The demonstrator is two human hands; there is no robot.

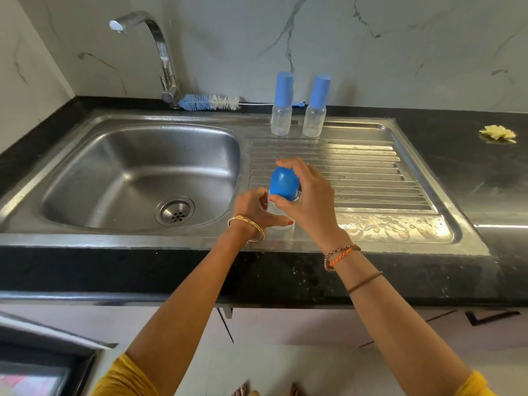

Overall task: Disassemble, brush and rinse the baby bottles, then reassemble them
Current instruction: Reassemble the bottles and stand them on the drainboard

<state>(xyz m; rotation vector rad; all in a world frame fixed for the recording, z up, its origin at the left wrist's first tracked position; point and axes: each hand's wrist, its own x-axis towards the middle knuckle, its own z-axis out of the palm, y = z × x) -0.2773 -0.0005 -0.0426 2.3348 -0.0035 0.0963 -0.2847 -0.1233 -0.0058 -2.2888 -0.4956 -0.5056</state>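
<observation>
A clear baby bottle point(281, 231) with a blue cap point(283, 182) stands on the front of the steel drainboard point(371, 178). My left hand point(257, 210) grips the bottle's clear body. My right hand point(307, 195) curls its fingers and thumb round the blue cap from above. Two more capped baby bottles stand upright at the back of the drainboard, one on the left point(282, 105) and one on the right point(315, 108). A blue and white bottle brush point(210, 102) lies on the counter behind the sink, beside the tap's base.
The steel sink basin point(137, 172) with its drain point(175, 210) lies to the left, under a curved tap point(160, 47). A black counter point(471, 167) runs to the right, with a yellow scrap point(498, 133) on it. A marble wall stands behind.
</observation>
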